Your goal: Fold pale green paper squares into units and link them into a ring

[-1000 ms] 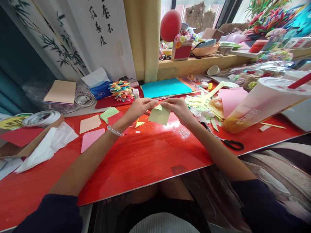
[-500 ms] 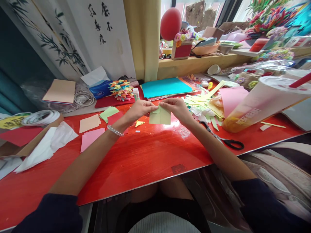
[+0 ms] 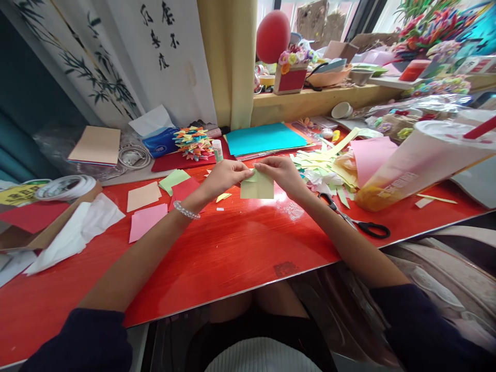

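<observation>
A small piece of pale yellow-green paper (image 3: 259,189) is held up over the red table between my two hands. A crease runs down it, and its upper left corner looks folded over. My left hand (image 3: 228,174) pinches that upper left part, a beaded bracelet on its wrist. The top edge is pinched by my right hand (image 3: 279,173), the two sets of fingertips almost meeting. Small yellow paper bits (image 3: 223,197) lie on the table left of the sheet. Black-handled scissors (image 3: 370,229) rest under and beside my right forearm.
On the left lie pink (image 3: 147,222), peach (image 3: 143,197), green and red paper squares. Behind them stand a glue stick (image 3: 217,150) and a folded-paper cluster (image 3: 194,143). Blue sheets (image 3: 265,139) lie at the back. Paper strips (image 3: 329,163) and a tilted drink cup (image 3: 411,170) are on the right.
Almost nothing differs. The paper appears very slightly farther right, with both hands keeping the same pinch on it.
</observation>
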{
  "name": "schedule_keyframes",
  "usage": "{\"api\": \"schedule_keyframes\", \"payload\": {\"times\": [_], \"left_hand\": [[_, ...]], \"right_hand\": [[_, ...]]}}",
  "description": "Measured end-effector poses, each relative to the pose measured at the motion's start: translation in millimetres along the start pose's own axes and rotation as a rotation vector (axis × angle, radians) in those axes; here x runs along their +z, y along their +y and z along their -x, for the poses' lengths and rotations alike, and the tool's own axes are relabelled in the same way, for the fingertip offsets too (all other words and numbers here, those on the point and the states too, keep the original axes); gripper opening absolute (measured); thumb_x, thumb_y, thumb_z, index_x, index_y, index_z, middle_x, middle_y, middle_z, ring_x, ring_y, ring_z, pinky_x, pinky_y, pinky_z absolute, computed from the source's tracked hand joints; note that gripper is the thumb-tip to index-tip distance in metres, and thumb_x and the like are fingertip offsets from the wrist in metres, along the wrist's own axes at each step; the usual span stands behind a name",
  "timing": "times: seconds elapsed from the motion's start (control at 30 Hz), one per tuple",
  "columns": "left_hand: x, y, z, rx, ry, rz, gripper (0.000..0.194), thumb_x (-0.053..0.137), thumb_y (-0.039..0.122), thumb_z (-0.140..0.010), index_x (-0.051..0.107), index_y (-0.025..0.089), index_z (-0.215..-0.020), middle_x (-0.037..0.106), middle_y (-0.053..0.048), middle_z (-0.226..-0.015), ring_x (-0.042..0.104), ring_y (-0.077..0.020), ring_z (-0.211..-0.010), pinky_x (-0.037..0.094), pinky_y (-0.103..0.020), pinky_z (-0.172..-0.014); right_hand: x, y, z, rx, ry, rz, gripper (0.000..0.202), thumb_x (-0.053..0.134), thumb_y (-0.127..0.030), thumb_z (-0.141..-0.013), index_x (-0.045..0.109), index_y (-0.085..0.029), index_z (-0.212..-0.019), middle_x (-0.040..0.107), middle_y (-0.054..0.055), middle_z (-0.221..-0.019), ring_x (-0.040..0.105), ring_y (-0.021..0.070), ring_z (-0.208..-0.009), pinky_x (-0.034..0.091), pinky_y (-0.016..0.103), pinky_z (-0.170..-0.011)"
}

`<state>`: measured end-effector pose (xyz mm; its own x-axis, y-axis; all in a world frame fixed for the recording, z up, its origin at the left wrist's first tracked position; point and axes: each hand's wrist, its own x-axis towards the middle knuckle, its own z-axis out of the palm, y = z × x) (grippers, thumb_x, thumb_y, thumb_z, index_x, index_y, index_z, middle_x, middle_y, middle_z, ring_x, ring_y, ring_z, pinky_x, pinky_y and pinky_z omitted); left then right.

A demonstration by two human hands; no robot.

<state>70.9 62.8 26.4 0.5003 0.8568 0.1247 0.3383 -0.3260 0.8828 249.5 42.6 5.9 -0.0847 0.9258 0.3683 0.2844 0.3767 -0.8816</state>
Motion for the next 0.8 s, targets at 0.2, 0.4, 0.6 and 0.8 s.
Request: {"api": "schedule_keyframes", "payload": {"times": [0.2, 0.4, 0.6, 0.8], "left_hand": [[4.9, -5, -1, -0.033, 0.024, 0.090, 0.023, 0.071, 0.035, -0.072, 0.066, 0.013, -0.069, 0.061, -0.003, -0.064, 0.054, -0.0104, -0.061, 0.044, -0.024, -0.059], [9.0, -7, -1, -0.088, -0.025, 0.206, 0.029, 0.076, 0.039, -0.067, 0.066, 0.012, -0.065, 0.060, -0.001, -0.061, 0.055, -0.0091, -0.059, 0.045, -0.024, -0.059], [8.0, -14, -5, -0.106, -0.125, 0.255, 0.023, 0.077, 0.033, -0.067, 0.068, 0.013, -0.074, 0.063, 0.000, -0.067, 0.057, -0.0083, -0.063, 0.047, -0.022, -0.061], [5.2, -7, -2, -0.148, -0.162, 0.250, 0.022, 0.078, 0.031, -0.067, 0.067, 0.012, -0.071, 0.063, -0.001, -0.065, 0.058, -0.0095, -0.062, 0.048, -0.025, -0.064]], "right_hand": [[2, 6, -1, -0.016, 0.003, 0.098, 0.030, 0.060, -0.043, -0.082, 0.063, -0.017, -0.067, 0.058, 0.001, -0.066, 0.046, 0.0112, -0.063, 0.032, 0.026, -0.055], [1, 7, -2, -0.049, -0.069, 0.090, 0.025, 0.062, -0.041, -0.081, 0.066, -0.017, -0.075, 0.066, 0.003, -0.078, 0.054, 0.0132, -0.071, 0.038, 0.026, -0.062], [2, 8, -2, -0.020, -0.028, 0.201, 0.027, 0.058, -0.040, -0.083, 0.061, -0.016, -0.070, 0.062, 0.002, -0.072, 0.049, 0.0126, -0.066, 0.034, 0.027, -0.060], [4, 9, -1, -0.043, -0.007, 0.236, 0.028, 0.057, -0.040, -0.083, 0.060, -0.016, -0.068, 0.061, 0.002, -0.069, 0.048, 0.0123, -0.065, 0.033, 0.026, -0.059]]}}
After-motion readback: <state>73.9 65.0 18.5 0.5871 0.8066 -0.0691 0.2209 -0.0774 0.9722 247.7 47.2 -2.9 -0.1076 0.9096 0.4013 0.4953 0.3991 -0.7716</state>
